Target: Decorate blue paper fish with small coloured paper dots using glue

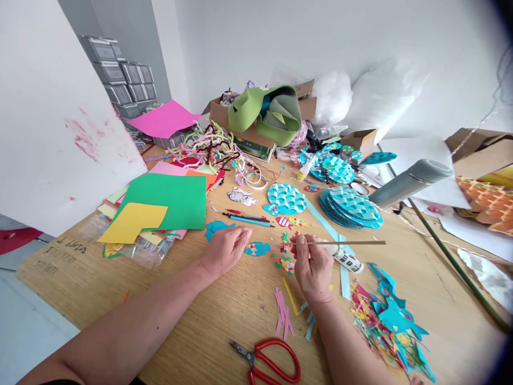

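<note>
My right hand point(315, 267) pinches a thin brown stick point(352, 243), which points out to the right over the table. Under its fingertips lie small coloured paper bits point(285, 263). A white glue bottle point(347, 258) lies just behind that hand. My left hand point(227, 248) rests on the table with its fingers curled together; whatever they hold, if anything, is hidden. Beside its fingertips is a blue paper fish point(262, 249) with coloured scales. Another blue fish cutout point(216, 229) is partly covered by the same hand.
Red-handled scissors point(276, 361) lie in front, near pink paper strips point(284, 315). Coloured sheets point(168, 200) are stacked at left. Blue woven discs point(348, 208), a grey flask point(412, 182) and paper scraps point(388, 321) are at right. Pencils point(250, 218) lie beyond my left hand.
</note>
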Demonstrator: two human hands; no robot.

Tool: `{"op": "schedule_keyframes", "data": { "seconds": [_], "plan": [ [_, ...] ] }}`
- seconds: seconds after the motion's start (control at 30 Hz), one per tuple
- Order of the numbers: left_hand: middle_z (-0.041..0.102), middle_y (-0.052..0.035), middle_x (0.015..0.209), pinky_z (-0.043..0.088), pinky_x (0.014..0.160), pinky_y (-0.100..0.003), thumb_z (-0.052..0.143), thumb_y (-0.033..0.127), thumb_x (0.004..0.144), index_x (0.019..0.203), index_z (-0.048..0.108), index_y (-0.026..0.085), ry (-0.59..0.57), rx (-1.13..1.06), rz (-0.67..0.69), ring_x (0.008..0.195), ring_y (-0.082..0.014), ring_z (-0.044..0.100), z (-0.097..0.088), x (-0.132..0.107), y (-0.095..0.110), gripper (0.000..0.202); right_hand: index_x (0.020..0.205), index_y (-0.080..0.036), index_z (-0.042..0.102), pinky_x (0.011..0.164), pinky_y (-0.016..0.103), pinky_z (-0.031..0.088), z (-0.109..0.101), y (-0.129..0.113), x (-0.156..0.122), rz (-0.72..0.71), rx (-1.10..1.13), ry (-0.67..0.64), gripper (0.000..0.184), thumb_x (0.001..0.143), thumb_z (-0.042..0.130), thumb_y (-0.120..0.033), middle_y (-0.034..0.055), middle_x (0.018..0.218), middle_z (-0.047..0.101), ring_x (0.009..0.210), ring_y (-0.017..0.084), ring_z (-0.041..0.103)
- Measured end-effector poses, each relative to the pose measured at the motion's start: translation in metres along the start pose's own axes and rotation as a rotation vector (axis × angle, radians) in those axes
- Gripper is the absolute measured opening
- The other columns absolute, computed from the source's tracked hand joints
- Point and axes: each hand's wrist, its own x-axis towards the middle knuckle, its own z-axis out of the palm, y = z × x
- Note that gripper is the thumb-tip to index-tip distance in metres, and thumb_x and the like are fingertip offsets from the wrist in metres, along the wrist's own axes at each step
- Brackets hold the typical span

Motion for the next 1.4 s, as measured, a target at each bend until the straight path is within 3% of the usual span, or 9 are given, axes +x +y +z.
{"op": "schedule_keyframes", "data": {
  "seconds": [0.1,0.27,0.6,0.93,1.4],
  "plan": [
    [0.069,-0.0033,0.07,0.048,0.067,-0.023,0.034,0.035,0.096,0.088,0.065,0.018,0.005,-0.003,0.005,0.068,-0.0139,0.066,0.0,0.0,-0.001,0.037,0.07,-0.019,0.055,0.062,0.03,0.039,-0.003,0.007,0.006,0.089,-0.109,0.065,0.044,0.094,0.032,-0.049,0.0043,0.061,0.059,0.059,0.017,0.054],
    [0.07,-0.0039,0.07,0.048,0.065,-0.023,0.034,0.034,0.096,0.092,0.066,0.016,-0.005,-0.014,0.021,0.068,-0.0144,0.066,0.0,0.0,-0.002,0.037,0.062,-0.021,0.049,0.06,0.03,0.034,-0.003,0.019,0.011,0.123,-0.23,0.02,0.048,0.093,0.03,-0.052,0.005,0.058,0.058,0.058,0.018,0.052],
    [0.07,-0.0039,0.07,0.049,0.067,-0.023,0.035,0.035,0.096,0.091,0.067,0.017,-0.003,-0.013,0.013,0.07,-0.0144,0.066,0.001,0.0,-0.003,0.037,0.061,-0.022,0.045,0.061,0.031,0.033,0.004,0.022,0.008,0.037,-0.257,-0.006,0.043,0.095,0.031,-0.045,0.0045,0.061,0.058,0.06,0.018,0.051],
    [0.069,-0.0037,0.068,0.049,0.066,-0.023,0.033,0.036,0.096,0.085,0.065,0.018,0.004,-0.021,0.026,0.067,-0.0139,0.066,0.003,0.0,-0.006,0.038,0.061,-0.022,0.048,0.06,0.031,0.035,0.001,0.018,0.008,0.154,-0.15,0.044,0.05,0.092,0.028,-0.056,0.0043,0.056,0.057,0.058,0.018,0.052],
    [0.069,-0.004,0.068,0.049,0.065,-0.023,0.034,0.036,0.096,0.084,0.065,0.017,-0.001,-0.017,0.027,0.067,-0.014,0.066,0.002,-0.001,-0.004,0.039,0.063,-0.022,0.048,0.061,0.03,0.036,0.003,0.022,0.007,0.09,-0.17,-0.017,0.047,0.093,0.029,-0.052,0.0045,0.06,0.059,0.06,0.018,0.053]
  ]
}}
